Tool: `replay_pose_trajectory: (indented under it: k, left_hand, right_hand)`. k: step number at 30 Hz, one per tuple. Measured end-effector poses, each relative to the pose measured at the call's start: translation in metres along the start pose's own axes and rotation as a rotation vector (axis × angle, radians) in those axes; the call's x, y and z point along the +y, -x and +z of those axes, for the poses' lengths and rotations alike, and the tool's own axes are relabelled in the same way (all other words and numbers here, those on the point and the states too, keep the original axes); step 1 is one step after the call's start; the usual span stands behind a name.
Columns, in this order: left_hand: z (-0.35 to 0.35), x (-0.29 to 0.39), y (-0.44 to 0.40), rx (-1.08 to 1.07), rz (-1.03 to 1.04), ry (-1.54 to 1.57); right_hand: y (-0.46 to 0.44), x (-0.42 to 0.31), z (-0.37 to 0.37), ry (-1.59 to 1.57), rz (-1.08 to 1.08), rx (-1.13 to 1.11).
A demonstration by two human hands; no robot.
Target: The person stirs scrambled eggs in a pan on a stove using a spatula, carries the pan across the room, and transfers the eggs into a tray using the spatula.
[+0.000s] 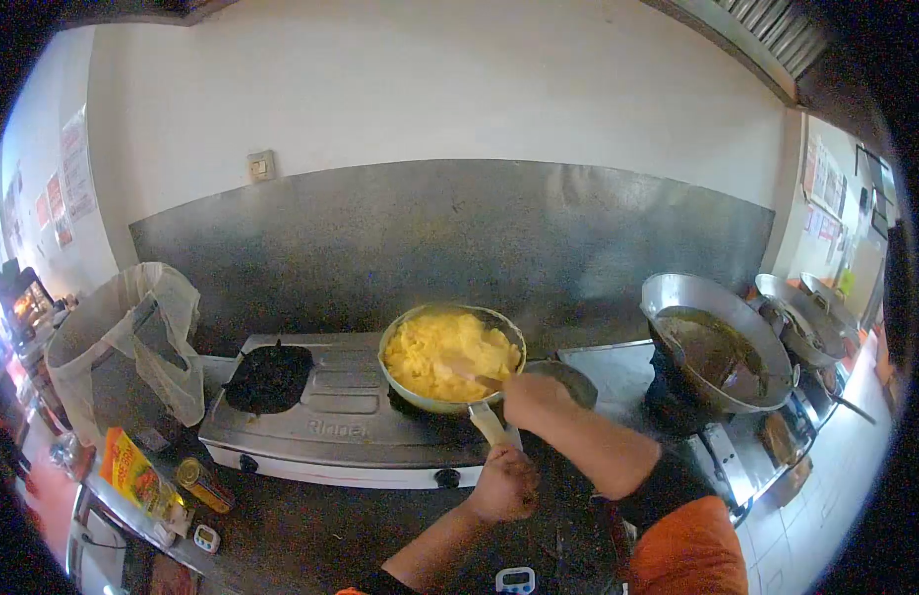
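A pan [384, 375] full of yellow scrambled egg [449, 352] sits on the right burner of the silver gas stove [345, 428]. My left hand [506, 483] is closed round the pan's pale handle [490, 424], in front of the pan. Over the pan's right rim, my right hand [535, 401] grips a spatula [469, 371], whose blurred end lies in the egg. Behind my right hand, a dark round pan [568, 381] is partly hidden.
A large wok [712, 342] with dark oil stands at the right, more woks beyond it. At the left are a net-covered bin [122, 347], a yellow packet [139, 476], a can [203, 484] and a timer [206, 538]. Another timer [516, 581] lies in front.
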State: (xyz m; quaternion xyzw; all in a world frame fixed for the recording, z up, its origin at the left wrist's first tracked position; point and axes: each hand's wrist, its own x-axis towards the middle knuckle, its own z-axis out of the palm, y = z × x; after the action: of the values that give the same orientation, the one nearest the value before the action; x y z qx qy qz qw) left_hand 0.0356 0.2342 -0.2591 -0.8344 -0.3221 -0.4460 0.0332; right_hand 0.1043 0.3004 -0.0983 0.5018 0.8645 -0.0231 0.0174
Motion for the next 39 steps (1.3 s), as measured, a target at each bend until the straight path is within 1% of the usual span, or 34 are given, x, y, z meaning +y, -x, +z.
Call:
replay_pose_trajectory:
  k: [2,4,5,6,7,8,9,10,12,13,15,16,18,19,22,23,25,28,31,33,34,36,38,39]
  left_hand:
    - [-0.009,-0.003,0.000,-0.066,0.011,-0.025]
    - [-0.027,0.002,-0.002,-0.064,-0.356,0.400]
    - [-0.036,0.006,-0.004,-0.004,-0.735,0.865]
    - [-0.043,0.000,0.002,-0.067,-0.728,0.836]
    - [-0.050,-0.007,0.008,-0.130,-0.718,0.807]
    - [-0.057,-0.014,0.014,-0.193,-0.704,0.777]
    - [-0.066,-0.017,0.016,-0.168,-0.550,0.645]
    - [-0.069,-0.020,0.019,-0.161,-0.543,0.619]
    - [-0.076,-0.025,0.026,-0.147,-0.528,0.566]
    - [-0.084,-0.010,0.024,-0.046,-0.337,0.436]
    - [-0.094,-0.010,0.027,-0.022,-0.344,0.456]
    - [-0.095,-0.016,0.041,-0.103,-0.551,0.610]
    - [-0.101,-0.017,0.047,-0.152,-0.572,0.688]
    - [-0.108,-0.006,0.042,-0.121,-0.383,0.612]
    - [-0.108,0.008,0.034,-0.023,-0.164,0.466]
    - [-0.107,0.011,0.034,-0.015,-0.233,0.494]
    - [-0.107,0.020,0.032,0.027,-0.250,0.512]
    - [-0.115,0.025,0.013,0.068,-0.128,0.425]
    - [-0.116,0.026,0.004,0.014,-0.086,0.285]
    - [-0.113,0.027,0.001,0.003,-0.067,0.243]
    - [-0.108,0.021,0.008,-0.059,-0.077,0.263]
    - [-0.094,-0.001,0.032,-0.185,-0.096,0.303]
    - [-0.084,0.000,0.041,-0.185,-0.326,0.538]
    - [-0.084,0.000,0.040,-0.165,-0.302,0.507]
  right_hand:
    - [-0.008,0.002,0.003,-0.001,0.041,-0.015]
    - [-0.025,0.016,-0.021,0.012,0.068,0.017]
    - [-0.018,0.019,-0.046,0.021,0.062,0.045]
    - [0.004,0.020,-0.077,0.035,0.054,0.070]
    - [0.016,0.021,-0.093,0.053,0.047,0.090]
    - [0.015,0.019,-0.091,0.019,0.083,0.109]
    - [0.010,0.015,-0.083,-0.020,0.122,0.129]
    - [0.003,0.012,-0.070,-0.064,0.165,0.148]
    - [-0.027,0.010,-0.010,-0.013,0.092,0.102]
    - [-0.033,0.014,-0.005,-0.004,0.070,0.103]
    - [-0.038,0.017,-0.012,0.021,0.013,0.118]
    - [-0.036,0.026,-0.032,0.124,-0.008,0.111]
    - [-0.003,0.035,-0.103,0.314,-0.024,0.113]
    - [0.005,0.038,-0.122,0.404,-0.018,0.125]
    - [-0.010,0.050,-0.128,0.587,-0.136,0.037]
    - [-0.014,0.053,-0.121,0.532,-0.191,-0.011]
    - [-0.025,0.058,-0.096,0.423,-0.302,-0.112]
    - [-0.037,0.065,-0.063,0.253,-0.427,-0.110]
    - [-0.053,0.056,-0.004,0.069,-0.313,-0.024]
    - [-0.071,0.051,0.008,0.041,-0.366,-0.061]
    - [-0.076,0.050,0.014,0.023,-0.392,-0.081]
    - [-0.085,0.060,0.014,-0.350,-0.185,-0.307]
    - [-0.092,0.074,0.006,-0.714,0.034,-0.525]
    - [-0.088,0.077,-0.002,-0.843,0.139,-0.559]
